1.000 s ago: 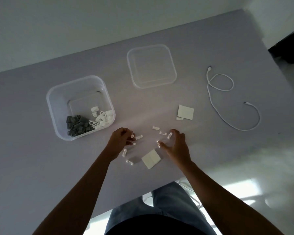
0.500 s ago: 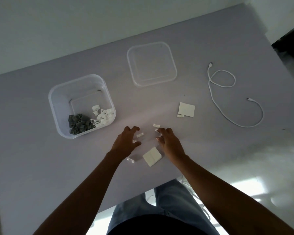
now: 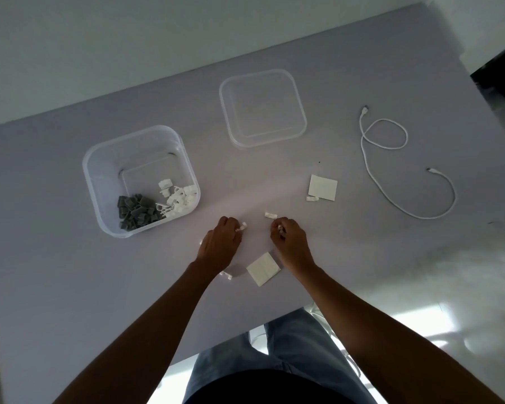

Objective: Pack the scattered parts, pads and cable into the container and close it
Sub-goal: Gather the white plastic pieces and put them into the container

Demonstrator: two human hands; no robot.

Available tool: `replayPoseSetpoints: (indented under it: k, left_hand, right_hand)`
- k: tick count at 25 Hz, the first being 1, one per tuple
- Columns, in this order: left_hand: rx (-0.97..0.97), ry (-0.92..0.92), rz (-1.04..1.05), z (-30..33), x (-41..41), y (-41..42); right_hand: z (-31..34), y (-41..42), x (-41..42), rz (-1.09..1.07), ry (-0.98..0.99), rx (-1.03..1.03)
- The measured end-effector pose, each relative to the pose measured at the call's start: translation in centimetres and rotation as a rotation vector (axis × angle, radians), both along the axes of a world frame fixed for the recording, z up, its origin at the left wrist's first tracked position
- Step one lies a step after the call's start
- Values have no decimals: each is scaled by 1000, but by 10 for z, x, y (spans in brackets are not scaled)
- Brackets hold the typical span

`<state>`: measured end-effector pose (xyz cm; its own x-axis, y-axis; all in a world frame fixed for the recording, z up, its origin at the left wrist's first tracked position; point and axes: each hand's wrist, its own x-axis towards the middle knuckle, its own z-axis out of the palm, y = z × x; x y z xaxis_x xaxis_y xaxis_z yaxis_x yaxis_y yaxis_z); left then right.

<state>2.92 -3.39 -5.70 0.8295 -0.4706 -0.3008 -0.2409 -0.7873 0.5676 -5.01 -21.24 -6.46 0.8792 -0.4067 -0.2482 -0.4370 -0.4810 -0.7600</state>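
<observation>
now my left hand (image 3: 220,244) and right hand (image 3: 289,243) each curl around small white clips near the table's (image 3: 56,287) front edge; the open tub (image 3: 99,211) sits left, cable (image 3: 391,199) far right

Plain indoor room, likely home or office, pale grey table (image 3: 70,287), white wall (image 3: 129,39), glossy tiled floor (image 3: 420,287)

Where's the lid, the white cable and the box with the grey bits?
lid (image 3: 263,107), head view, on its flat clear middle
white cable (image 3: 387,132), head view, on the loop near its far plug
container (image 3: 99,158), head view, on its clear left wall
</observation>
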Motion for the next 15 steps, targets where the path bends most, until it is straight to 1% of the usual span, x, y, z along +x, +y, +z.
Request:
replayPoseSetpoints:
  k: [1,2,3,4,5,6,7,9,11,13,15]
  left_hand:
    - [-44,84,103,5,2,-2]
    - [-116,241,237,10,6,-4]
    - [-239,454,382,16,10,-5]
    - [-403,677,505,22,13,-5]
    - [-562,870,581,29,17,-3]
    - [-698,1013,607,35,21,-1]
    - [-796,1106,600,40,24,0]
    - [-881,1185,593,46,32,0]
    - [-899,1203,630,47,37,-3]
    - [-877,1183,650,48,42,-4]
    - [-807,1149,642,47,43,-5]
  right_hand:
    - [4,0,3,-101,-2,130]
    - [9,0,7,-223,12,331]
    - [16,-1,11,-359,18,600]
    - [23,-2,16,-473,13,878]
    - [30,-4,19,-549,18,1117]
    - [35,-7,21,-572,24,1302]
    - [40,-8,21,-560,30,1439]
    - [46,-10,21,-483,16,1629]
    - [51,-12,20,-407,5,1740]
    - [51,-14,20,-366,23,1803]
    - [51,-16,18,-323,42,1842]
